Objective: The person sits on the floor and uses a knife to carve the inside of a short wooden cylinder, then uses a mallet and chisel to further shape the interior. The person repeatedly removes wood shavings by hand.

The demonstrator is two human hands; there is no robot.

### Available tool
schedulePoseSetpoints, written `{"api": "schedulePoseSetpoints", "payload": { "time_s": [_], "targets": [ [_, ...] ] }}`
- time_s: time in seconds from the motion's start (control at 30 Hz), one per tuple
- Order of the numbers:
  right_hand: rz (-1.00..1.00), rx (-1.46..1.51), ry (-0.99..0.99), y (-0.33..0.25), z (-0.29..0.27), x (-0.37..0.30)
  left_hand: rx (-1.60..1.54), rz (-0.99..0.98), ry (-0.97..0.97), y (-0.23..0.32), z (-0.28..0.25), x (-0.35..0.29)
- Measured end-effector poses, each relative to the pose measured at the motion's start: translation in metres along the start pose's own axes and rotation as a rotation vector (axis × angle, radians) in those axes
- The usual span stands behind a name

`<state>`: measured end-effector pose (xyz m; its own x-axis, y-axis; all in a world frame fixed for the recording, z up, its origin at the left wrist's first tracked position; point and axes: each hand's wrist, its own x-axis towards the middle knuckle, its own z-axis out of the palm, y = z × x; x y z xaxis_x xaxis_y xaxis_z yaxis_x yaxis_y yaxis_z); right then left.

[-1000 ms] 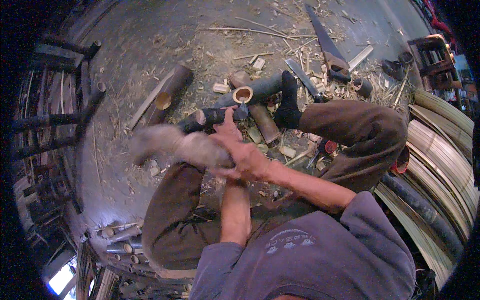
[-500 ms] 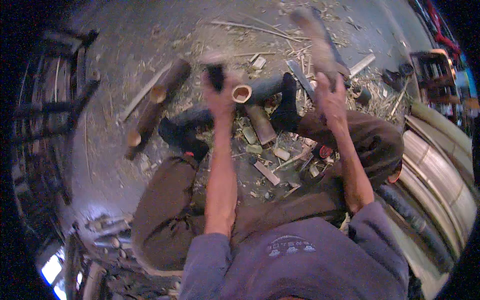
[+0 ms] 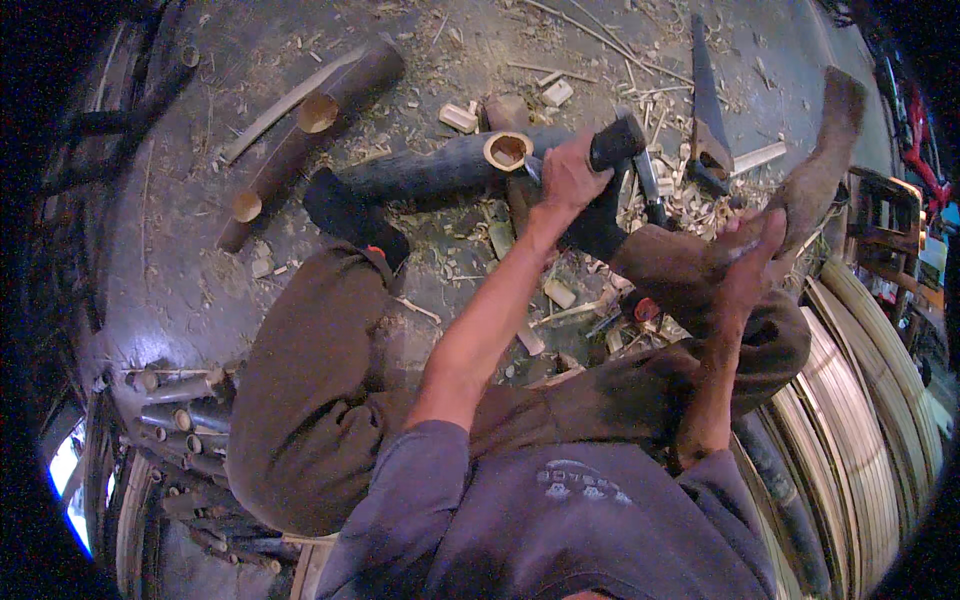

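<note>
Grey floor [image 3: 190, 270] with wood chips [image 3: 459, 117] carries a dark pole [image 3: 420, 175]; two socked feet [image 3: 350, 210] are beside it, probably for steadying. The left hand [image 3: 572, 185] grasps a dark-handled tool [image 3: 612, 147], its metal end near the pole's pale-rimmed hole [image 3: 508, 152], just left of this hand. The right hand [image 3: 745, 250], farther right, grips a wooden club [image 3: 818, 170], perhaps kept apart for swinging room.

The left hand [image 3: 575, 182] grips a dark-handled tool [image 3: 617, 142], its metal end close to the pale-rimmed opening [image 3: 508, 152] on a dark pole [image 3: 420, 177]. The right hand [image 3: 748, 248] holds a wooden club [image 3: 825, 150]. Farther off, a saw [image 3: 704, 95] lies on the floor [image 3: 190, 290] beside a pale strip [image 3: 757, 159].
</note>
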<state>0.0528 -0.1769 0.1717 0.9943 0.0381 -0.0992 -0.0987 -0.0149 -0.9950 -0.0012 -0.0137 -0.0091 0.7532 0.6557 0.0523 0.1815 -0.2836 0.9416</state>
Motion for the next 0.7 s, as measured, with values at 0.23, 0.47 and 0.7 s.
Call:
{"api": "schedulePoseSetpoints", "payload": {
  "time_s": [0.23,0.47,0.7],
  "targets": [
    [-0.219,-0.563,-0.288,0.092,0.009,-0.019,0.005,0.046,0.011,0.002,-0.005,0.004],
    [-0.067,-0.645,-0.324,0.092,0.017,-0.024,0.076,-0.055,-0.053,-0.012,-0.007,0.004],
    [-0.050,-0.549,-0.357,0.099,0.012,-0.027,0.146,-0.068,-0.061,0.001,-0.018,0.008]
  ]
}}
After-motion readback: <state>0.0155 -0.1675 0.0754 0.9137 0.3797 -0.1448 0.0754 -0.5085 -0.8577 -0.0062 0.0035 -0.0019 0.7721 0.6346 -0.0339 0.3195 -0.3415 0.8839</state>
